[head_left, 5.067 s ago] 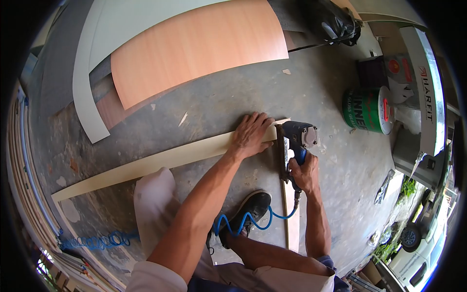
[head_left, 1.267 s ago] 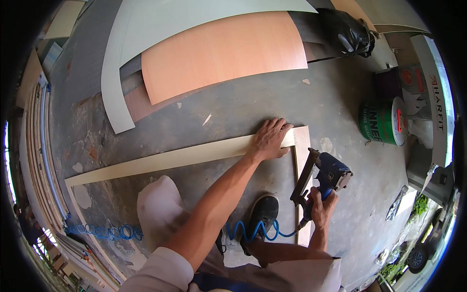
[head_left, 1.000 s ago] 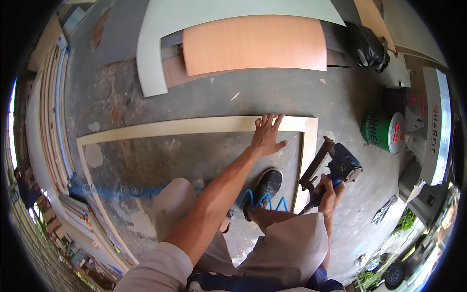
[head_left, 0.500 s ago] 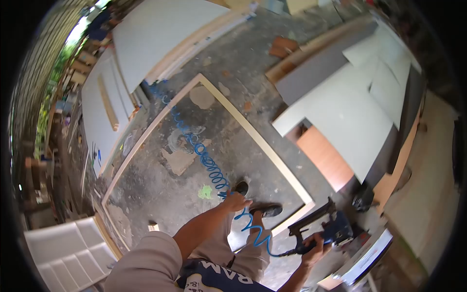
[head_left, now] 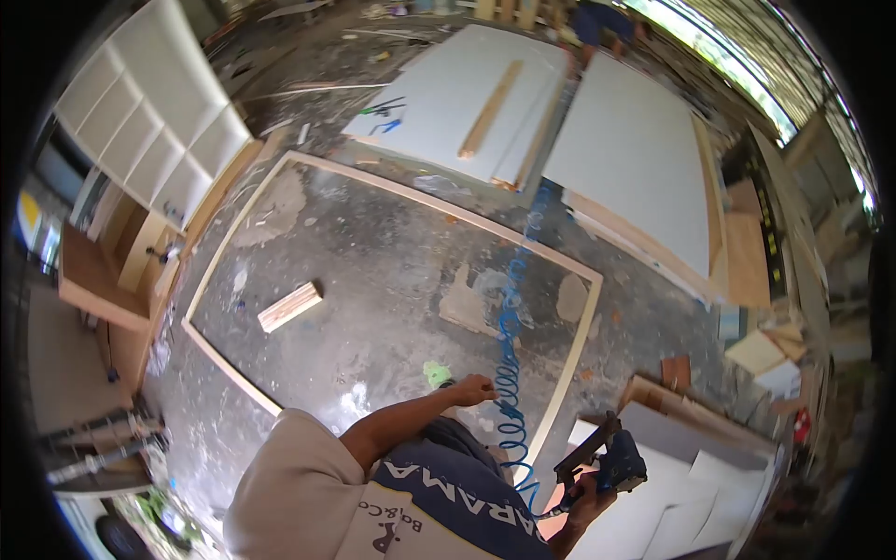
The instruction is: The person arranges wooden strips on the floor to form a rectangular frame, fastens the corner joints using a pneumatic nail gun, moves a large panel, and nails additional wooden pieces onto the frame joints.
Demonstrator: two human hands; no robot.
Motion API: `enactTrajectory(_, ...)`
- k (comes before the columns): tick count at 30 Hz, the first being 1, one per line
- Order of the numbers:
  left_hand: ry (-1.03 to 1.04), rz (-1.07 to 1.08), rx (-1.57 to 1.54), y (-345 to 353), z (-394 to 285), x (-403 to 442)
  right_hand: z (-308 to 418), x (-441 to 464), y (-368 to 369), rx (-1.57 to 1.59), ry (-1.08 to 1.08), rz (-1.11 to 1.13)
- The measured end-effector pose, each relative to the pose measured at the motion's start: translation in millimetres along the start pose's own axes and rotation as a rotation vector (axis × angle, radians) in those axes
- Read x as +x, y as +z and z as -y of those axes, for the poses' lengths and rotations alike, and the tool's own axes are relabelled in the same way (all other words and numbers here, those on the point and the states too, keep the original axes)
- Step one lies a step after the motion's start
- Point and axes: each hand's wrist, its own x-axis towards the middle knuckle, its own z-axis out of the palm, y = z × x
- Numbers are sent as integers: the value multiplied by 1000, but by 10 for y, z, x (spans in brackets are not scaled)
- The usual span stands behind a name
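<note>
A dark blue and black nail gun point(head_left: 618, 464) is in the grip of my right hand point(head_left: 586, 502), held up at my right side with its magazine pointing up and left. From its handle end a blue coiled air hose point(head_left: 507, 373) runs away across the floor. My left hand point(head_left: 479, 389) is in front of my body, fingers curled, right beside the hose coils; whether it holds anything is hidden. On the concrete floor around me lies a large rectangular frame of thin wooden strips point(head_left: 439, 204). A short bundle of wood pieces point(head_left: 290, 307) rests inside it.
White panels point(head_left: 467, 103) lie beyond the frame, one with a wooden strip point(head_left: 492, 109) on it. A white compartmented cabinet point(head_left: 154, 112) stands at the far left. More white sheets point(head_left: 695, 499) lie at right, behind the nail gun. Another person point(head_left: 602, 26) bends over at the back.
My view has swung to the left, so the frame and panels now lie ahead. The nail gun stays in my right hand; my left hand stays near the hose.
</note>
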Motion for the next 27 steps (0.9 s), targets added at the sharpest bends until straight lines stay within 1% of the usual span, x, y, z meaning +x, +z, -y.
enactTrajectory(2,-29,-184,23,-350,372,16,-134,300,252,-202,-106,256)
enactTrajectory(3,-71,-262,-60,-567,499,-12,-214,520,345,-381,-71,376)
enactTrajectory(4,-109,-334,-141,-799,610,-64,-54,576,677,-441,-221,390)
enactTrajectory(6,-209,-467,-316,-1220,713,-280,166,763,1087,-768,-283,580)
enactTrajectory(7,-220,-589,-344,-1381,866,-346,206,802,1320,-771,-353,634)
enactTrajectory(8,-238,-708,-371,-1489,1024,-410,203,881,1517,-789,-286,726)
enactTrajectory(9,-251,-740,-393,-1594,1152,-488,104,980,1701,-745,-309,791)
enactTrajectory(11,-262,-976,-511,-1737,1365,-671,-60,1140,2064,-708,-326,890)
enactTrajectory(13,-318,-1055,-589,-1778,1421,-882,-104,1238,2475,-834,-285,1020)
enactTrajectory(14,-348,-1108,-651,-1812,1421,-969,-112,1256,2680,-829,-283,1039)
enactTrajectory(15,-353,-1120,-660,-1734,1730,-929,-91,1251,2902,-853,-323,1098)
enactTrajectory(16,-359,-1102,-662,-1733,1838,-955,-57,1252,3131,-867,-356,1115)
enactTrajectory(17,-407,-1015,-667,-1755,1974,-954,-32,1273,3347,-986,-418,1151)
enactTrajectory(18,-476,-937,-592,-1841,2037,-950,-59,1305,3535,-964,-380,1049)
enactTrajectory(19,-459,-888,-711,-1985,1920,-933,-139,1371,3756,-1025,-376,1114)
enactTrajectory(20,-472,-816,-649,-2186,1764,-919,-234,1458,3962,-1083,-373,1198)
enactTrajectory(21,-466,-732,-650,-2337,1756,-837,-329,1525,4134,-1060,-338,1123)
enactTrajectory(22,-476,-666,-665,-2528,1736,-746,-407,1600,4335,-1048,-317,1136)
enactTrajectory(23,-485,-582,-614,-2783,1678,-612,-465,1687,4576,-1040,-308,1169)
enactTrajectory(25,-508,-446,-547,-3152,1549,-518,-631,1792,4952,-1048,-309,1124)
enactTrajectory(26,-448,-394,-470,-3355,1504,-461,-724,1822,5134,-1063,-336,1082)
enactTrajectory(27,-396,-408,-474,-3559,1491,-375,-720,1863,5337,-1083,-356,1088)
